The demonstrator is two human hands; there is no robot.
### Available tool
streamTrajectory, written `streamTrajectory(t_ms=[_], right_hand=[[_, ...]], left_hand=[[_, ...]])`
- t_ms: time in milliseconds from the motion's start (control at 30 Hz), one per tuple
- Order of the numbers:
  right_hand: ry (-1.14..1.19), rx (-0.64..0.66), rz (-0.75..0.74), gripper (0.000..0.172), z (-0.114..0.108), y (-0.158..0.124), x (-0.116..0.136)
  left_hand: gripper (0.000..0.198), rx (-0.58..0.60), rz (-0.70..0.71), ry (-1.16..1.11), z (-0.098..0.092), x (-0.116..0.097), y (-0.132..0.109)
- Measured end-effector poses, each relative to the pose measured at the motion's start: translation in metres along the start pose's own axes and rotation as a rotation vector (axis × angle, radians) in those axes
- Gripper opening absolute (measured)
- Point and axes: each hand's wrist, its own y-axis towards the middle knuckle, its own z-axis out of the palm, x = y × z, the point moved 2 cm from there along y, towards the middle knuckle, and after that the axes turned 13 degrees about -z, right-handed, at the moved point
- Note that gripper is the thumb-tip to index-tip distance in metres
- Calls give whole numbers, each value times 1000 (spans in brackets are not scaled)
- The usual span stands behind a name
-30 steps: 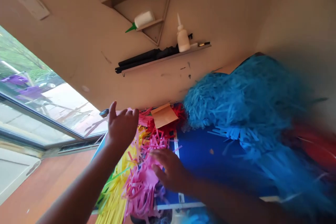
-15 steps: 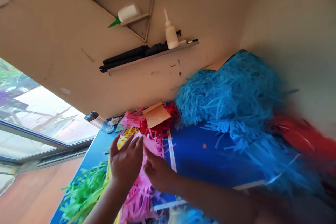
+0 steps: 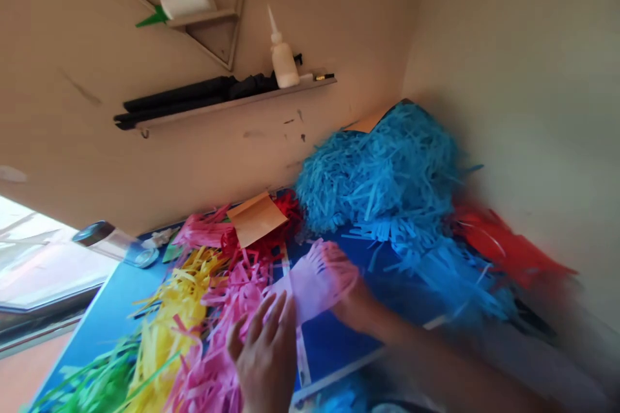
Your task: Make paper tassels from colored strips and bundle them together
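Observation:
A piece of pink fringed paper (image 3: 310,290) stretches above the blue table between my hands. My right hand (image 3: 351,290), blurred by motion, is closed on its right end, and the cut strips fan up around the fingers. At the paper's left edge is my left hand (image 3: 266,342), back upward, fingers extended and slightly apart; its thumb is hidden. Beneath and left of it lies a heap of pink paper strips (image 3: 208,361). Yellow paper strips (image 3: 169,329) and green paper strips (image 3: 101,374) lie farther left.
A large pile of blue shredded paper (image 3: 382,168) and red paper (image 3: 504,239) sit on the right. An orange-brown paper piece (image 3: 256,219) rests at the back. A clear jar (image 3: 116,244) lies tilted at the left. Above, a wall shelf (image 3: 232,103) holds a glue bottle (image 3: 284,63).
My right hand has moved right, away from my left, with the pink fringed paper now spread between them. The left hand has come lower and nearer. The view has shifted right.

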Motion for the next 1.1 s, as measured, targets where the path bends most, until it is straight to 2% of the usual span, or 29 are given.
streamTrajectory(t_ms=[100,167,233,300,367,467,533,600,667,800,900,1000,1100], right_hand=[[-93,-25,94,38,-61,-47,-55],[-177,-143,243,38,-97,-78,-79],[-265,-279,364,35,-121,-103,-83],[-309,-359,382,30,-129,-117,-68],[-266,-307,309,25,-123,-120,-44],[-120,-40,167,22,-105,-118,-14],[-79,83,110,22,-97,-117,-6],[-60,119,103,22,-93,-114,-7],[-35,98,112,22,-89,-103,-11],[-3,81,3,21,-74,-55,-16],[-24,162,-106,21,-53,-7,-22],[-141,311,-76,20,-22,37,-41],[-219,412,-63,20,19,74,-56]], left_hand=[[39,143,8,-135,44,-31,-14],[39,235,6,-199,65,-46,-19],[40,287,-24,-216,77,-52,-18],[40,308,-51,-202,81,-52,-13],[37,337,-60,-180,81,-47,-8],[35,364,-68,-122,72,-30,-1],[34,333,-79,-63,63,-12,1],[33,280,-92,-8,54,7,2],[33,277,-70,23,51,22,0],[37,420,-5,56,55,36,-15],[39,408,-49,83,54,45,-28],[38,377,-67,73,44,51,-37],[40,383,-112,60,35,52,-36]])
